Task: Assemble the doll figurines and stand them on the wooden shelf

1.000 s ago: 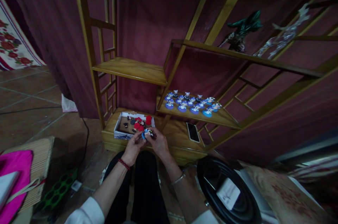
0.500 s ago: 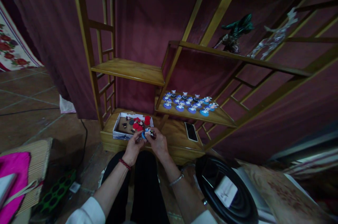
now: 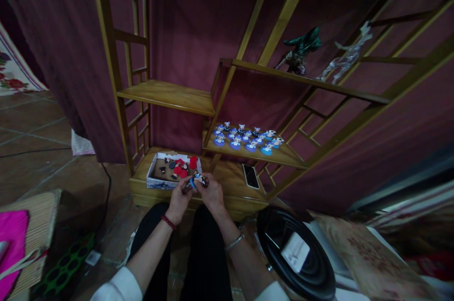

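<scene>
Between my two hands is a small figurine point(image 3: 199, 178) with a blue round base. My left hand point(image 3: 180, 197) grips the base side, its fingers closed. My right hand point(image 3: 212, 192) pinches the figure's upper part; the fingers hide some of it. Just beyond my hands stands a shallow white cardboard box point(image 3: 156, 183) with red discs and small dark figures lying loose inside. Up and to the right, several small figurines point(image 3: 235, 142) on purple and blue bases stand in rows on a wooden shelf point(image 3: 291, 159).
A phone point(image 3: 250, 176) lies on the lower wooden board. Green and silvery statues point(image 3: 302, 50) stand on the upper shelf. At my right is a black round stool point(image 3: 319, 253) with a white packet on it. A bamboo mat with pink cloth point(image 3: 14, 230) lies at the left.
The whole view has shifted slightly, so the shelves and figurines appear further left. Both hands keep hold of the figurine, with little change in grip.
</scene>
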A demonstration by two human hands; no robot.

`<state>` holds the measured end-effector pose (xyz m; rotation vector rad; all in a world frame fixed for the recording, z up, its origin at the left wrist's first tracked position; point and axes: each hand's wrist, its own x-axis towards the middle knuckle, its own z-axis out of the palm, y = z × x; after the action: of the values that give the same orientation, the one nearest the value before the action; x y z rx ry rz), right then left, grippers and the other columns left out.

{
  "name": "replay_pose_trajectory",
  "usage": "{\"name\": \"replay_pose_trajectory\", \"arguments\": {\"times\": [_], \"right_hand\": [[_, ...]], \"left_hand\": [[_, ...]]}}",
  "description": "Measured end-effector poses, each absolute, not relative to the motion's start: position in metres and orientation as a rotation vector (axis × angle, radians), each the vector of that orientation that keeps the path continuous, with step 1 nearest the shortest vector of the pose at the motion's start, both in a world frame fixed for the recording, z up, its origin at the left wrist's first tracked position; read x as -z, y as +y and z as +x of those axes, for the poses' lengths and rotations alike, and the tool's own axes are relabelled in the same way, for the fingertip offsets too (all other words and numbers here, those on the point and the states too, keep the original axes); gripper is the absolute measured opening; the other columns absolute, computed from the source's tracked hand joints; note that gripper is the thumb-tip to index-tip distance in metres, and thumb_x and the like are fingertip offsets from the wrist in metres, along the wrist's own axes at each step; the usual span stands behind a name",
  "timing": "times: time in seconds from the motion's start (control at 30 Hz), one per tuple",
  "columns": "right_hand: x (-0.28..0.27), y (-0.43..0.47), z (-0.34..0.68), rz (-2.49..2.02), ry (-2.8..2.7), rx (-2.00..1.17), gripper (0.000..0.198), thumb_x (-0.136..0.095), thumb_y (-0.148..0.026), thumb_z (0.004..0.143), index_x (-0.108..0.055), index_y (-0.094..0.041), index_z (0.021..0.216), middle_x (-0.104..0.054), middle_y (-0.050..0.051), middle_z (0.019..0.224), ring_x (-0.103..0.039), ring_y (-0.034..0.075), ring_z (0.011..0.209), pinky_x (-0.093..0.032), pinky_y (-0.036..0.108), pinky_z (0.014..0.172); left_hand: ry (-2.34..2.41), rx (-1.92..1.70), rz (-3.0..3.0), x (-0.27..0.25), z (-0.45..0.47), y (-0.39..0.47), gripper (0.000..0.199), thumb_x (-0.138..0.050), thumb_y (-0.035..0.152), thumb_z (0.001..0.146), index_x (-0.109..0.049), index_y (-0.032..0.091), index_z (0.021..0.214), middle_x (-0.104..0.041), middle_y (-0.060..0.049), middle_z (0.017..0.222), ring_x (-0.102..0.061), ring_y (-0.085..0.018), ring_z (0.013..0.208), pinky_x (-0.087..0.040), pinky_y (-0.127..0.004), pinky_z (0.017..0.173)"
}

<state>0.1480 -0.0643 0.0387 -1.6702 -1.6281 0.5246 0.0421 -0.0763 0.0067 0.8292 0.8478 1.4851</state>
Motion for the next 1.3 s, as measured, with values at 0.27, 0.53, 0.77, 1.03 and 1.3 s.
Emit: {"name": "replay_pose_trajectory", "arguments": {"times": [0.27,0.53,0.77,1.03,1.3], "right_hand": [[-0.04,-0.069,0.159,-1.725,-1.576,-0.475,0.023,-0.055,-0.037,0.069,-0.056,-0.024,0.089,-0.066,0.002,0.076,-0.062,0.016,0.068,-0.044,0.024,0.059],[-0.038,-0.073,0.172,-1.72,-1.553,-0.5,0.023,-0.055,-0.036,0.069,-0.056,-0.023,0.087,-0.065,0.002,0.071,-0.061,0.016,0.064,-0.045,0.024,0.058],[-0.04,-0.083,0.181,-1.652,-1.562,-0.563,0.022,-0.054,-0.031,0.069,-0.056,-0.022,0.089,-0.065,0.001,0.075,-0.062,0.015,0.069,-0.046,0.024,0.063],[-0.037,-0.084,0.179,-1.642,-1.556,-0.563,0.024,-0.054,-0.031,0.069,-0.056,-0.021,0.09,-0.065,0.001,0.076,-0.062,0.015,0.069,-0.046,0.025,0.064],[-0.031,-0.081,0.185,-1.627,-1.543,-0.598,0.024,-0.054,-0.03,0.069,-0.056,-0.02,0.091,-0.065,0.001,0.077,-0.062,0.015,0.069,-0.047,0.025,0.065]], "left_hand": [[0.832,-1.487,0.848,-0.007,0.056,-0.077,0.039,-0.063,0.008,0.054,-0.057,0.019,0.091,-0.062,-0.004,0.098,-0.058,-0.018,0.089,-0.043,-0.032,0.082],[0.854,-1.439,0.869,-0.005,0.069,-0.078,0.038,-0.064,0.007,0.053,-0.058,0.019,0.088,-0.063,-0.004,0.093,-0.058,-0.019,0.087,-0.043,-0.032,0.081],[0.872,-1.387,0.892,-0.003,0.074,-0.083,0.034,-0.064,0.012,0.056,-0.059,0.018,0.089,-0.063,-0.004,0.092,-0.058,-0.017,0.086,-0.043,-0.031,0.08],[0.873,-1.373,0.886,0.0,0.072,-0.083,0.034,-0.064,0.014,0.056,-0.059,0.016,0.089,-0.063,-0.006,0.092,-0.058,-0.018,0.084,-0.044,-0.031,0.079],[0.888,-1.347,0.913,0.002,0.076,-0.083,0.035,-0.063,0.015,0.057,-0.058,0.015,0.092,-0.062,-0.007,0.099,-0.057,-0.019,0.091,-0.043,-0.032,0.083]]}}
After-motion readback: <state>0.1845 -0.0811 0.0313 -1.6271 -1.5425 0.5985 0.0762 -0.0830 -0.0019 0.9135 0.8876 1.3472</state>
